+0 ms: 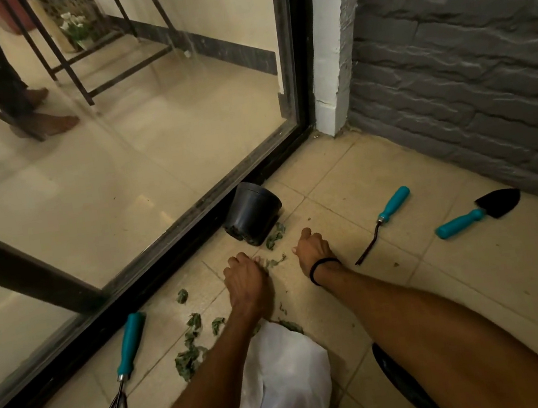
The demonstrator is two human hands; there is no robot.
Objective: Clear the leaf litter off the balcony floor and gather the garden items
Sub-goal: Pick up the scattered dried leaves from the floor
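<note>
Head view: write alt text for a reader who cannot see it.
The left hand and right hand reach among scattered leaves on a tiled floor near a tipped black pot. A rake, weeder, trowel and white bag lie nearby.

No legible text; purple print on white plastic bag (284,374) too blurred to read.

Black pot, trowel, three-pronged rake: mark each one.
Black pot (253,214), head view, on its side wall.
Trowel (499,202), head view, on its black blade.
Three-pronged rake (131,340), head view, on its teal handle.
</note>
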